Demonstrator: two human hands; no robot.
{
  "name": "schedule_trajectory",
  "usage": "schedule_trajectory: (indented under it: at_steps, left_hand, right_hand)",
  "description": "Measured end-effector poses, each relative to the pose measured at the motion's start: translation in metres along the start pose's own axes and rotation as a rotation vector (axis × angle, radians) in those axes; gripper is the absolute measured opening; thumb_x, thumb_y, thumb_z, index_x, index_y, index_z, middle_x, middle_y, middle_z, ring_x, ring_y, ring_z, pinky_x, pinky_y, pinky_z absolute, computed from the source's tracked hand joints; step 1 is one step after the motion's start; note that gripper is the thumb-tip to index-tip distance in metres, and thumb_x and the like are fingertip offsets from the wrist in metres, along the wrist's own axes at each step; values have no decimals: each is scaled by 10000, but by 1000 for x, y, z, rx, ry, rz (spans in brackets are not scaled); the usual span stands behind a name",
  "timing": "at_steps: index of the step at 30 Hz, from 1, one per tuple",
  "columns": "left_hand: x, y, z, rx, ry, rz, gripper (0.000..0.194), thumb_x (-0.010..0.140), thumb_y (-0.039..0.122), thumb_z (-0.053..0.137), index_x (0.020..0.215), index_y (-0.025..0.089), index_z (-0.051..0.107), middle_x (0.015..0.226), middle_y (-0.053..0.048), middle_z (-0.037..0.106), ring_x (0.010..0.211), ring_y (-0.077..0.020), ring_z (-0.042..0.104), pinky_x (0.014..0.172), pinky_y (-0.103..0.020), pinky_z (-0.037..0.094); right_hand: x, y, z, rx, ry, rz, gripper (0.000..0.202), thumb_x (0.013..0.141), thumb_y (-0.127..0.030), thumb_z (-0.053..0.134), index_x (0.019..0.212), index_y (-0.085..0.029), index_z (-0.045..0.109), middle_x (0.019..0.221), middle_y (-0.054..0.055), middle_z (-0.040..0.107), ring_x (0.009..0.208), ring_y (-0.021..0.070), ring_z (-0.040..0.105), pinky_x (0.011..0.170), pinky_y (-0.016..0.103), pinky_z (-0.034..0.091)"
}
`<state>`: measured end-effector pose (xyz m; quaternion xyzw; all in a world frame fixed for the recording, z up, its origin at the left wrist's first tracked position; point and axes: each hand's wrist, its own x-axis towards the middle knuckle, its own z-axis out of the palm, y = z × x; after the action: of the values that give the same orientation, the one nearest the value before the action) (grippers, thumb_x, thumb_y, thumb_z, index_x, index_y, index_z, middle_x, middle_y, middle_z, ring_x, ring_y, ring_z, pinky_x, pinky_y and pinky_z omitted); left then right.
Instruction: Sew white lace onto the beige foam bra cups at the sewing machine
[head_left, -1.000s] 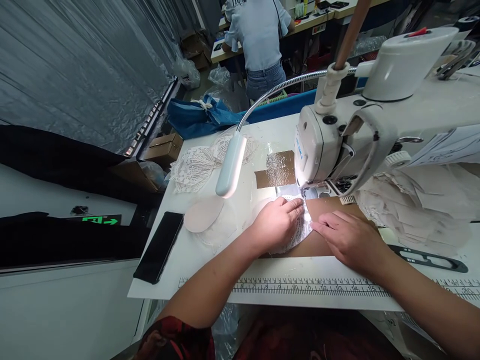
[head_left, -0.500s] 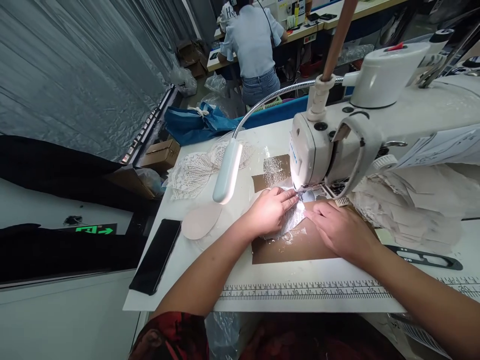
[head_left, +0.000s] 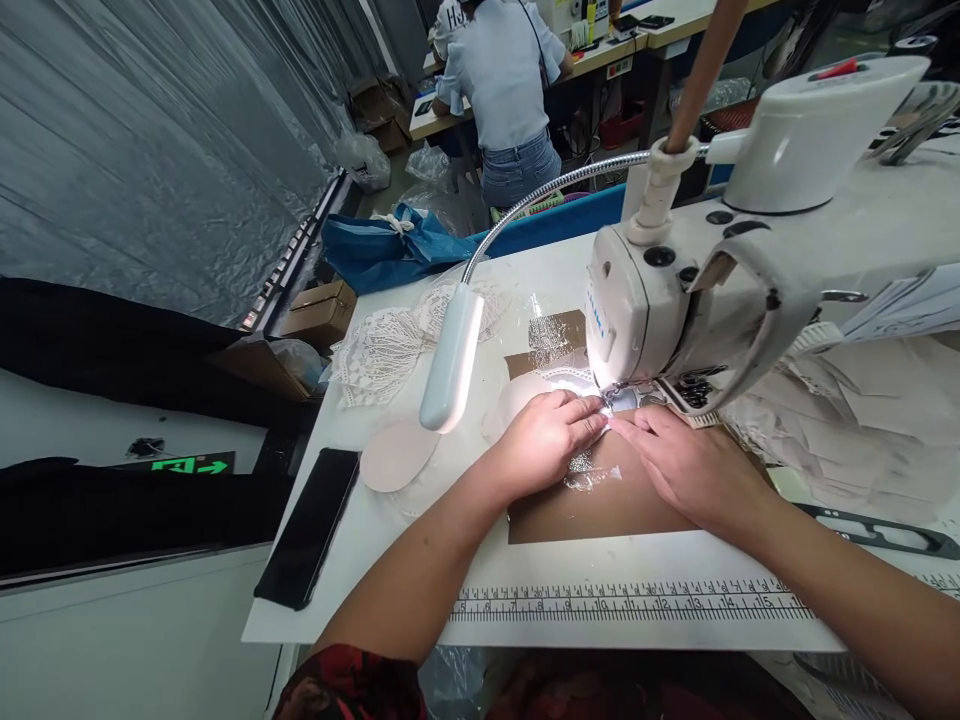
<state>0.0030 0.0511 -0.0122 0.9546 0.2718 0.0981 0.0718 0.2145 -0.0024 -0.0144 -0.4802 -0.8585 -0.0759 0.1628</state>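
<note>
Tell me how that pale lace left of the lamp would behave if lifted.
The lace would probably droop, since its openwork looks thin. It is likely light, as holes fill its pattern. Lying spread on the tabletop, it seems unlikely to roll.

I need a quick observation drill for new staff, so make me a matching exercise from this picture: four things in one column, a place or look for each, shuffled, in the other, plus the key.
Column one
1. phone
2. lamp
3. ruler markings
4. left hand and right hand

Column two
A. along the near edge of the table
B. close together, next to the sewing machine
C. black, lying flat on the left side
D. pale, on a bendy metal neck

Right pairs: 1-C, 2-D, 3-A, 4-B
</note>
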Motion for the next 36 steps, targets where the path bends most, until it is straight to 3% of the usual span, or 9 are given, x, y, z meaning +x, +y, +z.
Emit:
schedule_trajectory:
  at_steps: [5,10,20,36]
  left_hand:
    - [4,-10,2,35,-16,-19,383,939,180,477,1304,165,591,1375,-72,577,992,-237,547,853,-389,476]
    - [6,-13,2,64,-4,-28,375,932,194,495,1295,165,585,1357,-94,582,1022,-242,540,851,-385,457]
    - [6,-14,1,65,38,-31,344,921,205,532,1254,161,607,1262,-111,631,998,-231,555,865,-377,453]
    - [6,-14,1,75,10,-50,351,944,220,480,1273,171,591,1297,-120,606,1132,-253,525,940,-415,435]
  right_hand:
    - [-2,2,3,11,-62,58,437,843,-86,463,1194,-204,695,713,33,596,548,149,377,498,308,202]
    - [-7,6,5,75,-102,87,448,861,-111,447,1234,-231,664,820,39,646,610,151,456,514,292,243]
    - [-4,8,4,157,-94,78,415,878,-122,403,1181,-195,677,847,50,653,628,154,482,534,282,299]
    - [-2,7,1,232,-89,78,373,914,-156,394,1132,-163,696,819,53,645,590,144,505,556,289,338]
